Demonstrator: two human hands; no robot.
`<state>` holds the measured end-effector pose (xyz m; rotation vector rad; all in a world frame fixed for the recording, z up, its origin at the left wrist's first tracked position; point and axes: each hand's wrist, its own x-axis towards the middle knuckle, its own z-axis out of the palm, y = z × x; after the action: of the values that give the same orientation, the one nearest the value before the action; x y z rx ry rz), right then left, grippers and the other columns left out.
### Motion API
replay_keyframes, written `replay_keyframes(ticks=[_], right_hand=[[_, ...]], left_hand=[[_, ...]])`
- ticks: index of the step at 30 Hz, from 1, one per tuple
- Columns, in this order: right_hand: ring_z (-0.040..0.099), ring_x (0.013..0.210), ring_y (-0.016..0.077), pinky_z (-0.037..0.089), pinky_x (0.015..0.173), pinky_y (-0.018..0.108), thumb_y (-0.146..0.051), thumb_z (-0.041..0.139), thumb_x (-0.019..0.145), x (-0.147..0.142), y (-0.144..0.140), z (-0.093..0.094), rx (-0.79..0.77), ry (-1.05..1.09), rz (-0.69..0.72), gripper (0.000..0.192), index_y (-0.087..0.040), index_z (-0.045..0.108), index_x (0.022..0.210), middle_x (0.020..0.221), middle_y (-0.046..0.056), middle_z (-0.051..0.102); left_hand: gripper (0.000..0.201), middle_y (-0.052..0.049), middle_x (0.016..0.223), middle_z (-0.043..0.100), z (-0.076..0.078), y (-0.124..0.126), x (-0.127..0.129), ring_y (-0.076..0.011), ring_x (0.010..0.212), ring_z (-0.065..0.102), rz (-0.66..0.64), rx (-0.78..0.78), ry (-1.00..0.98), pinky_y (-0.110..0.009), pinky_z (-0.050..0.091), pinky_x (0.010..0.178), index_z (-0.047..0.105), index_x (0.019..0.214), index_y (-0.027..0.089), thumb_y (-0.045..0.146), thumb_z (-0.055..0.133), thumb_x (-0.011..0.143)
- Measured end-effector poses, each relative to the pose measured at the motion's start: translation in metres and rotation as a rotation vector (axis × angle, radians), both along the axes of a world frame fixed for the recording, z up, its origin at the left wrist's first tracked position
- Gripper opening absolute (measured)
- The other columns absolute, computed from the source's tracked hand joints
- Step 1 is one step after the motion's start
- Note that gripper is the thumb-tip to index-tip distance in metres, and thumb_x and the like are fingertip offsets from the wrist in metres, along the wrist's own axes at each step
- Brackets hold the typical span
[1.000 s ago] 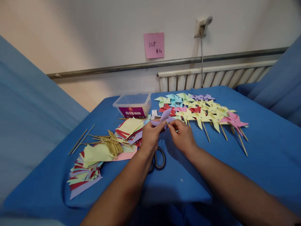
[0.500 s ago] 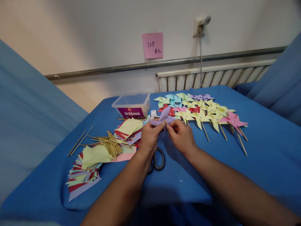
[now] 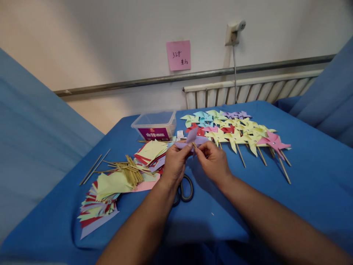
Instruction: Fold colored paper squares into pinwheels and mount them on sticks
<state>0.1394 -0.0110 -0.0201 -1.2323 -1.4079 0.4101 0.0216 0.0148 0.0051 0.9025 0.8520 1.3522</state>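
Observation:
My left hand [image 3: 176,156] is closed on a purple paper pinwheel [image 3: 192,136], whose folded blades stand up above the fingers. My right hand [image 3: 213,156] pinches at the pinwheel's centre, where the short end of a thin wooden stick [image 3: 194,145] shows between the fingertips. The rest of that stick is hidden. Below the hands, black-handled scissors [image 3: 187,188] lie partly behind my left wrist. Just beyond the hands is a small white box [image 3: 180,134].
Finished pinwheels [image 3: 234,138] in several colours lie at the back right. At left are wooden sticks [image 3: 132,173], stacked square papers [image 3: 151,151] and a fan of coloured paper [image 3: 99,206]. A clear plastic box [image 3: 154,123] stands behind them, all on a blue cloth [image 3: 317,176].
Both hands stay in nearly the same place at the pinwheel's centre. The purple blades have tilted and shifted slightly; the whole view has moved a little.

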Motion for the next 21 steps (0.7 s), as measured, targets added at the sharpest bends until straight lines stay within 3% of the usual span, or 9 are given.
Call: replay_keyframes(ticks=[11,21], right_hand=[[0.058,0.061,0.0133,0.043,0.059,0.026,-0.032,0.056,0.088,0.0006,-0.0033,0.0034,0.065,-0.056,-0.012,0.016,-0.022,0.056,0.075,0.069,-0.001,0.063],[0.053,0.053,0.0116,0.039,0.053,0.024,-0.034,0.060,0.085,0.0000,0.0041,-0.0033,-0.015,0.063,0.012,0.020,-0.022,0.054,0.070,0.060,-0.004,0.058]], left_hand=[[0.027,-0.001,0.073,0.068,0.0024,-0.0009,0.0002,-0.0121,0.068,0.062,-0.003,0.019,0.017,-0.027,0.049,0.073,0.071,0.077,0.015,0.025,0.085,0.058],[0.033,-0.004,0.077,0.070,-0.0039,0.0035,-0.0005,-0.0151,0.071,0.063,0.018,0.050,0.079,-0.030,0.049,0.075,0.072,0.084,0.014,0.026,0.085,0.056]])
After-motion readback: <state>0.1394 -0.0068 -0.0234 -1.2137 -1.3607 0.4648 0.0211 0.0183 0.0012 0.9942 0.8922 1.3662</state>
